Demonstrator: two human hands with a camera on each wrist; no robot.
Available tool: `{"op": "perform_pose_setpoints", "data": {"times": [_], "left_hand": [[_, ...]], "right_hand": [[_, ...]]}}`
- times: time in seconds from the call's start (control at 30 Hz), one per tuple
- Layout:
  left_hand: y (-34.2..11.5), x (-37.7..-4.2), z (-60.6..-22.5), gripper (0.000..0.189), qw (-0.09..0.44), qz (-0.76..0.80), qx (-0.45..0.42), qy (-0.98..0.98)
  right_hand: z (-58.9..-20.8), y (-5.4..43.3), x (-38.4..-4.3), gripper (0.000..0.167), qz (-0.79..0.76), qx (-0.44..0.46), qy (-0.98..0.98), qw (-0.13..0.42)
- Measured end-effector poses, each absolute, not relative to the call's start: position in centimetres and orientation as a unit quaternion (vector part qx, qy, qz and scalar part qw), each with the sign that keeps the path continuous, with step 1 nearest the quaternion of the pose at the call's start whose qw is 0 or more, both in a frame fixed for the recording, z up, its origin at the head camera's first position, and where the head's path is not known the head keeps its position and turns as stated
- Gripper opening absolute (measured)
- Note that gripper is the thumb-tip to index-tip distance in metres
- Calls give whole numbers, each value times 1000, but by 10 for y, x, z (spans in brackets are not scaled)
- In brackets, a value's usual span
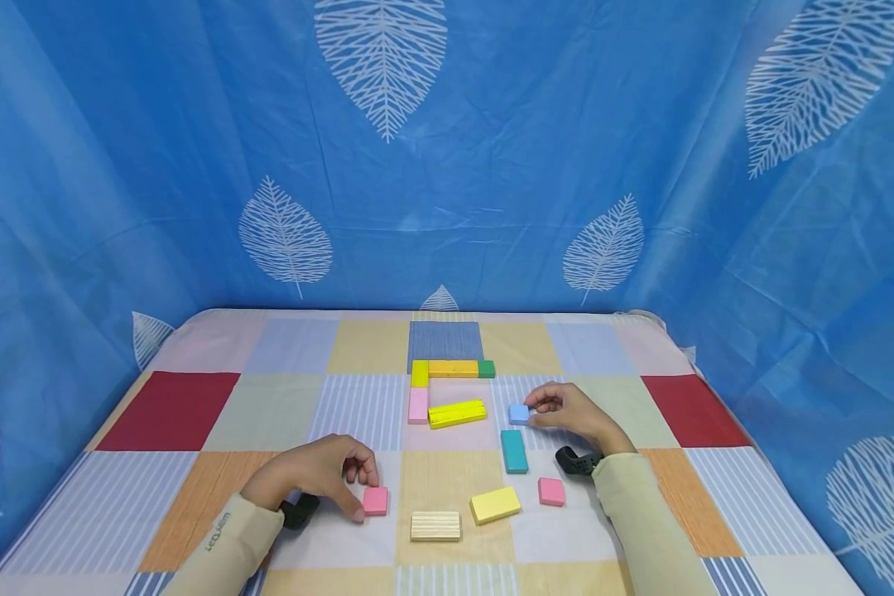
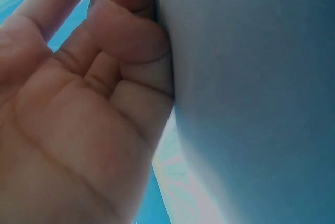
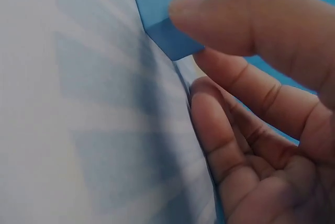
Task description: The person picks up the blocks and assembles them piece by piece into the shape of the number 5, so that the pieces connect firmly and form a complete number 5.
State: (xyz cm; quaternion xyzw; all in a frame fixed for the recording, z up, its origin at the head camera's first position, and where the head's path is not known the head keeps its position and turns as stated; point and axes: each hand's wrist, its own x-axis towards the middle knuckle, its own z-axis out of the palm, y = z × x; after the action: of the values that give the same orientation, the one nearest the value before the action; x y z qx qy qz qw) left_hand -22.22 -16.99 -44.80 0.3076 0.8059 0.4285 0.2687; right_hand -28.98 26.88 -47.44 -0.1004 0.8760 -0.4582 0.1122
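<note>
Sleeves (image 1: 227, 538): beige, reaching in from the near edge, with black wrist straps (image 1: 300, 511) at the cuffs.
Wood block (image 1: 435, 526): plain and ridged, nearest of the blocks.
Pale yellow block (image 1: 495, 505): just beyond it to the right, turned at a slant.
Left hand (image 1: 320, 472): fingers curled, thumb and a fingertip pinching opposite edges of the left pink square (image 1: 376, 501), which lies flat.
Right pink square (image 1: 551, 492): flat, near the right strap.
Teal block (image 1: 514, 451): lengthwise, just nearer than the blue block.
Right hand (image 1: 574, 414): nearly closed, thumb and forefinger pinching the blue block (image 1: 518, 415) low at the cloth.
Bright yellow bar (image 1: 457, 414): slanted, left end beside the pink bar (image 1: 418, 406).
Corner: pink bar, yellow block (image 1: 420, 374), orange bar (image 1: 453, 369) and green block (image 1: 486, 369) set end to end in an L.
Tabletop (image 1: 167, 411): patchwork cloth under everything.
Curtain (image 1: 447, 182): blue with white leaves, behind.
</note>
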Motion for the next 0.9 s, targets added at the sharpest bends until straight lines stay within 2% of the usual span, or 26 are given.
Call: {"op": "perform_pose_setpoints", "data": {"times": [0.33,0.9], "left_hand": [[-169,-223,-448,27,272,424,300,810],[-170,-224,-453,27,272,414,292,818]], "right_hand": [[-469,259,-287,24,-424,-124,893,86],[-459,244,-284,21,-401,-153,900,79]]}}
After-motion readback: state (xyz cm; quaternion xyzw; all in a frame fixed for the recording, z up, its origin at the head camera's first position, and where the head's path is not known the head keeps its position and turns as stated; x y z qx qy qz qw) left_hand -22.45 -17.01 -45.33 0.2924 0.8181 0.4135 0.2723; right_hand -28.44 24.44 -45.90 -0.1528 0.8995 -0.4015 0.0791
